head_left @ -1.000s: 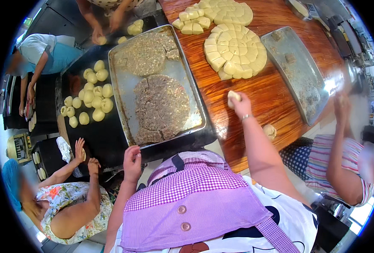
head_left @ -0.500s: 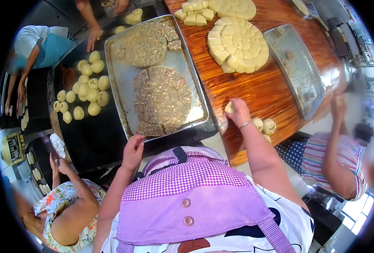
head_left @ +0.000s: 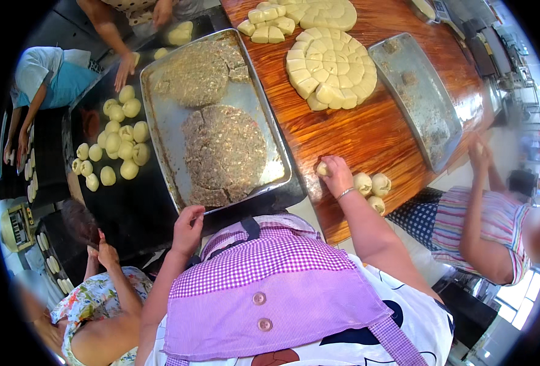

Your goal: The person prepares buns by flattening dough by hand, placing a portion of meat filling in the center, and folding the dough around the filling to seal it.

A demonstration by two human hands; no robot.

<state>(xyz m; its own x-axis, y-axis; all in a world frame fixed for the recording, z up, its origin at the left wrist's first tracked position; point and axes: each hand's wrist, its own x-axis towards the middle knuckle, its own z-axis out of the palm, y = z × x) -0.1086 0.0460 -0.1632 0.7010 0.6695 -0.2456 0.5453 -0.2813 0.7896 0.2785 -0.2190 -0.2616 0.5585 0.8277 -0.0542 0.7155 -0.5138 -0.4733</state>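
My right hand is low over the near left part of the wooden table, its fingers closed on a small pale dough piece. Beside that wrist sit several rounded dough balls with pleated tops. My left hand hovers by the near edge of a large metal tray, fingers loosely curled and thumb apart; nothing shows in it. In the tray lie two mounds of crumbly brown filling. A round of cut dough rests farther back on the wooden table.
Several dough balls sit on the black surface left of the tray. An empty-looking metal tray lies on the wooden table's right side. Another person's hand reaches in at the far left. Other people stand left and right.
My right hand has moved slightly nearer and left with the dough piece, which shows less between the fingers. My left hand has dropped a little. The view has shifted somewhat.
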